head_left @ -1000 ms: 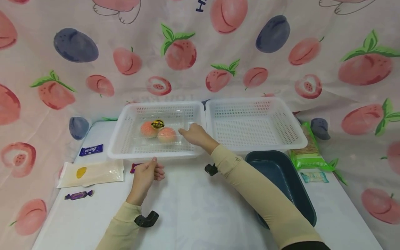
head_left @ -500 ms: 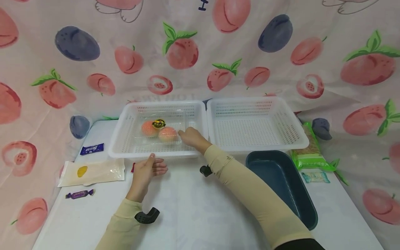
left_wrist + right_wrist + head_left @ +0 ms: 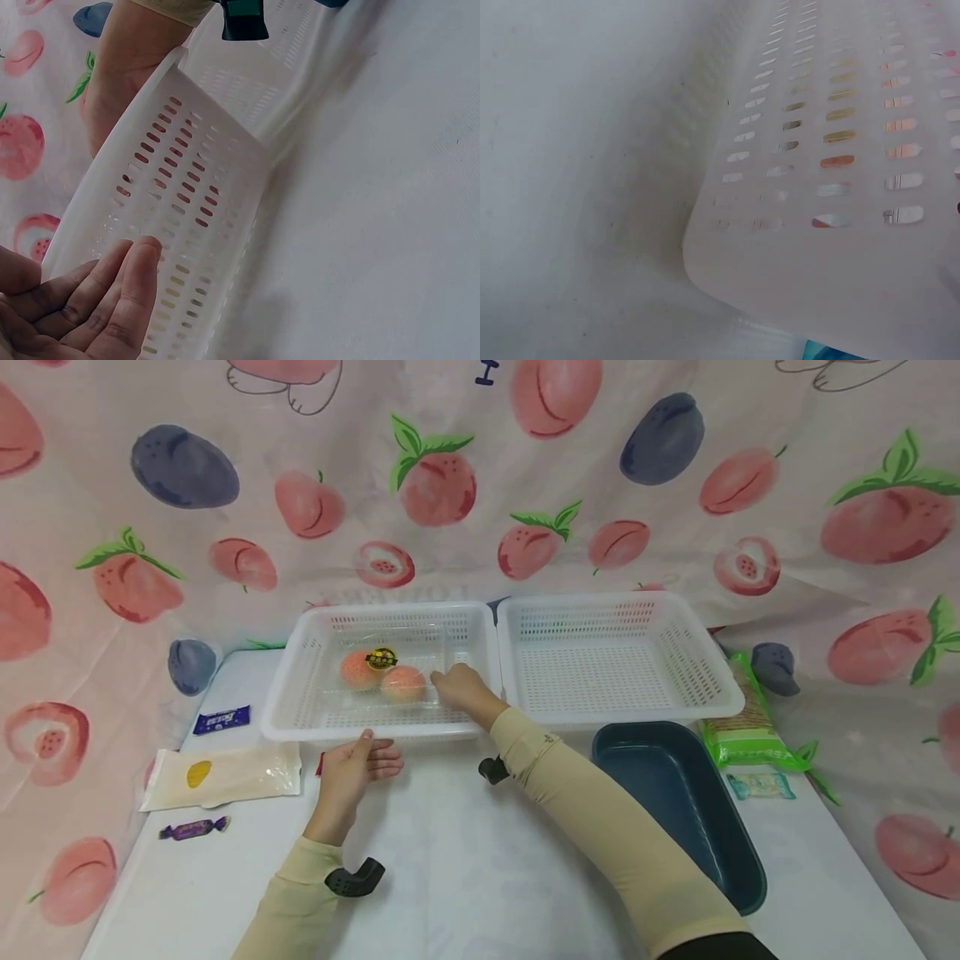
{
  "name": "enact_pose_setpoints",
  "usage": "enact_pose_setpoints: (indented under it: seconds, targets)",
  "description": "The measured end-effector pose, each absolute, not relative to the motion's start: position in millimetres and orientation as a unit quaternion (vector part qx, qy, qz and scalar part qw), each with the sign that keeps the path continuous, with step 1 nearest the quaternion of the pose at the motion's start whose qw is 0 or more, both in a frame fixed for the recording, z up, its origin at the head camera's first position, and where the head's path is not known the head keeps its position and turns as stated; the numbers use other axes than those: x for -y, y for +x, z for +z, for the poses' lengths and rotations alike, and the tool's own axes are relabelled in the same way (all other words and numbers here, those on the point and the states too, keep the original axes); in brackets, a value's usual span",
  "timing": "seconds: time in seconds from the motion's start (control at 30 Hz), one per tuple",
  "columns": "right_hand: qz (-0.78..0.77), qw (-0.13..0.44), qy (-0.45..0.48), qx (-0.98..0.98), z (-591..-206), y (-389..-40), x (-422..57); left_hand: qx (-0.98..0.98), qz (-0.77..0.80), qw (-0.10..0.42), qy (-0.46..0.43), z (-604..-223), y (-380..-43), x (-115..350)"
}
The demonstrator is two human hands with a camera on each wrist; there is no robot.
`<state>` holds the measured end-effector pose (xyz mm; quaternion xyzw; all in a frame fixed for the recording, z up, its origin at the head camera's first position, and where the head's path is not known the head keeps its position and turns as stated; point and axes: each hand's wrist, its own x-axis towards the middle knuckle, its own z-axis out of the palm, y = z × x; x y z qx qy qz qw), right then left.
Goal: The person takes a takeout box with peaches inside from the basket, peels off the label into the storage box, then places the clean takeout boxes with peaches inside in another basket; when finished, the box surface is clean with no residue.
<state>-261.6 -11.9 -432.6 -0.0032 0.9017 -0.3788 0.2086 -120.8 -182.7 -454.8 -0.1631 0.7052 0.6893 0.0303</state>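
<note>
A clear plastic box (image 3: 420,647) with two orange-pink peaches (image 3: 403,683) and a black-and-gold sticker lies inside the left white basket (image 3: 300,732). My right hand (image 3: 467,691) reaches over that basket's front and pinches the right end of the box, fingers curled. In the left wrist view the same wrist (image 3: 124,90) passes behind the basket rim. My left hand (image 3: 348,785) stays at the basket's front wall, its fingers (image 3: 139,292) loosely straight and holding nothing. The right wrist view shows the perforated basket wall (image 3: 817,277); the right hand is hidden there.
A second white basket (image 3: 622,717) adjoins on the right, with a dark blue tray (image 3: 675,810) before it. A green bag (image 3: 742,722) and pale blue candy (image 3: 760,786) lie right. A cream packet (image 3: 240,777), blue packet (image 3: 222,719) and purple candy (image 3: 193,828) lie left.
The right wrist has shifted slightly left and lower, its hand still at the box's end. My left hand has edged up toward the basket. The box has stayed put.
</note>
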Motion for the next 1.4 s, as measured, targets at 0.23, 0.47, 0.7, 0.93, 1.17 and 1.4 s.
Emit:
enact_pose_setpoints:
  seconds: [0.23, 0.47, 0.7, 0.93, 1.17, 1.4]
  targets:
    - [-0.421, 0.205, 0.02, -0.884, -431.3, -261.1, 10.2, -0.691, 0.705, 0.02, -0.157, -456.1, -118.9, 180.5]
    - [-0.46, 0.183, 0.039, -0.868, -426.2, -257.2, 8.5, -0.687, 0.708, 0.01, -0.159, -459.7, -118.8, 175.8]
    - [-0.489, 0.165, 0.031, -0.856, -418.6, -251.5, 3.7, -0.691, 0.706, 0.008, -0.157, -460.6, -120.3, 174.8]
    - [-0.512, 0.142, 0.011, -0.847, -400.9, -248.4, -7.4, -0.69, 0.707, 0.015, -0.156, -457.5, -119.2, 178.0]
    - [-0.551, 0.141, -0.01, -0.822, -383.1, -244.7, -32.0, -0.691, 0.707, 0.019, -0.151, -455.0, -118.3, 180.0]
    - [-0.561, 0.134, -0.007, -0.817, -372.5, -235.5, -54.3, -0.692, 0.706, 0.024, -0.148, -456.0, -119.7, 180.3]
